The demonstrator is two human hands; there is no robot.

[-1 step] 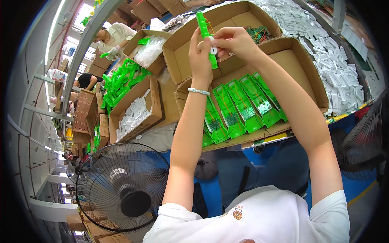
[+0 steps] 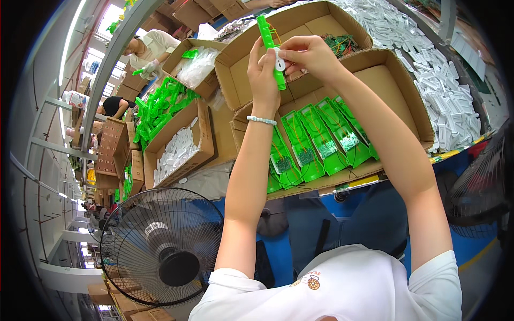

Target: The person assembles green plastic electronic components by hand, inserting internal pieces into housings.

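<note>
My left hand [image 2: 263,88] is closed round a long green plastic housing [image 2: 264,31], held upright on edge above the cardboard boxes. Thin orange wires show at its upper part. Against the housing's side sits a small white rounded plastic piece [image 2: 280,65] with a dark slot. The bent fingers of my right hand [image 2: 315,58] pinch at this white piece; the fingertips partly hide it. Below my hands, several green housings with circuit boards and wires [image 2: 323,140] lie in a row inside an open cardboard box [image 2: 399,80].
Another cardboard box [image 2: 235,72] behind holds wired circuit boards [image 2: 341,44]. White plastic parts [image 2: 447,101] are heaped at the right. Left are a green parts pile [image 2: 158,115], a box of white pieces [image 2: 176,155] and a fan [image 2: 160,246]. A co-worker [image 2: 152,48] stands far left.
My hands and the green housing have shifted very slightly to the left. The white piece is turned a little, its outline now showing more plainly.
</note>
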